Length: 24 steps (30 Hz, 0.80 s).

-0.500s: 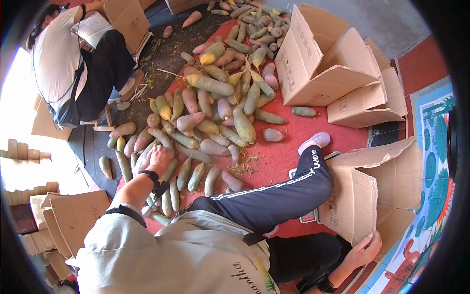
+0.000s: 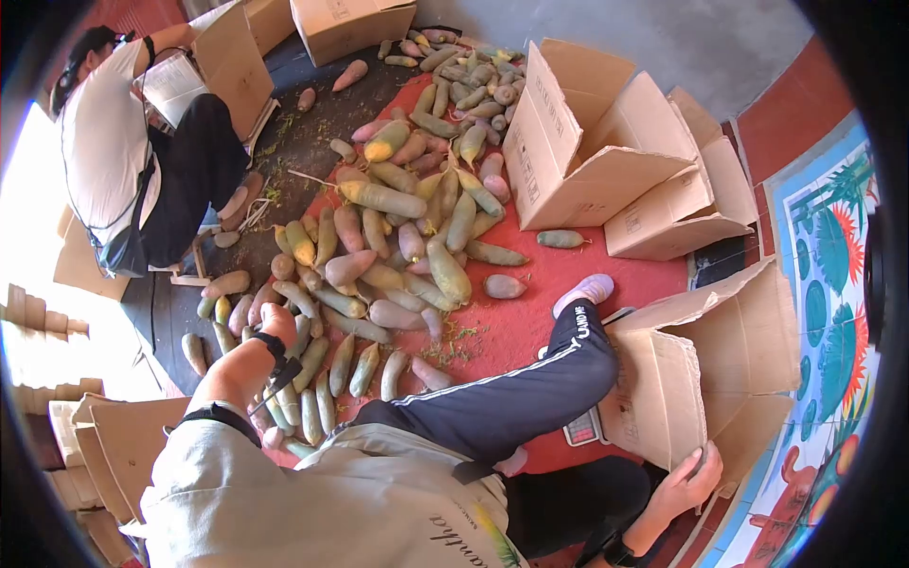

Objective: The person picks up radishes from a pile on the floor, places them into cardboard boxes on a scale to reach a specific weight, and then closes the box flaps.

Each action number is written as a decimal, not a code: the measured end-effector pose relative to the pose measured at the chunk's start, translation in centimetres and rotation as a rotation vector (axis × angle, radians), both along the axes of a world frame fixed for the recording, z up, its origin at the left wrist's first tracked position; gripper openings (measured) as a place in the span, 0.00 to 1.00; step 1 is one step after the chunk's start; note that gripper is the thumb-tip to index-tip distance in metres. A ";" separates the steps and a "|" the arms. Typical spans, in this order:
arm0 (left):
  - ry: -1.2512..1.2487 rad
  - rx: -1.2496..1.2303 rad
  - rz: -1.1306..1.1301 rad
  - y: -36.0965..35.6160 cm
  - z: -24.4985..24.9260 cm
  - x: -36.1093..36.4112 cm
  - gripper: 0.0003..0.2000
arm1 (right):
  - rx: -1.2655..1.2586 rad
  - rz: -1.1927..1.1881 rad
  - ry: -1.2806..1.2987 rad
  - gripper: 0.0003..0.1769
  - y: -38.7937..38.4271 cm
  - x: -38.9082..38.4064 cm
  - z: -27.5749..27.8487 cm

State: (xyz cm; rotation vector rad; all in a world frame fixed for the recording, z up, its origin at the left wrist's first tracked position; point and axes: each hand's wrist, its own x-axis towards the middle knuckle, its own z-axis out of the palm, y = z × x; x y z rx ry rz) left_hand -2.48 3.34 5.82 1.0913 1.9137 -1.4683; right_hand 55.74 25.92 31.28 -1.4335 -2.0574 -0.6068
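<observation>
My left hand (image 2: 277, 323) is at the left edge of the pile of long green and pinkish root vegetables (image 2: 382, 199), close above several of them. Its fingers are mostly hidden, so whether it grips one cannot be made out. Below that wrist is a dark object (image 2: 285, 373) with a thin strip, partly over the vegetables. At the lower right, my right hand (image 2: 694, 478) is closed on the lower edge of an open cardboard box (image 2: 663, 393), thumb on top.
Two open boxes (image 2: 597, 180) stand at the upper right. Another person (image 2: 114, 151) sits at the upper left beside a carton (image 2: 232, 71). A scale (image 2: 583, 428) lies partly under the near box. Loose vegetables lie on the red mat (image 2: 540, 275).
The whole view has shifted. My left hand has moved a little left relative to the vegetables, with its wrist turned. My right hand stays on the box edge.
</observation>
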 end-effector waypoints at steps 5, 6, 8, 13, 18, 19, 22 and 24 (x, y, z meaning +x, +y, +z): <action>0.026 0.075 0.186 0.2 2.2 -0.2 0.26 | 0.035 -0.006 0.031 0.10 -0.7 0.0 0.0; 0.032 0.080 0.182 -0.1 2.3 -0.4 0.26 | 0.040 -0.011 0.037 0.10 -0.9 0.1 -0.1; -0.156 0.031 -0.012 -0.9 2.7 -0.9 0.15 | 0.037 0.001 0.037 0.10 -1.3 0.1 -0.4; -0.379 0.084 0.277 -0.8 2.1 -0.7 0.15 | 0.074 -0.015 0.031 0.11 -2.1 0.6 -0.8; -0.364 0.221 0.299 4.8 5.6 1.9 0.12 | 0.126 -0.002 -0.001 0.11 -2.6 0.2 -0.9; -0.452 0.269 0.311 6.0 5.6 1.7 0.10 | 0.124 0.027 0.012 0.11 -2.6 0.0 -0.9; -0.605 0.419 -0.433 8.6 5.1 1.6 0.06 | 0.122 0.049 0.033 0.11 -2.9 -0.6 -1.1; -0.726 1.149 -0.646 10.6 5.8 3.2 0.06 | 0.106 0.098 0.059 0.11 -3.2 -0.9 -1.1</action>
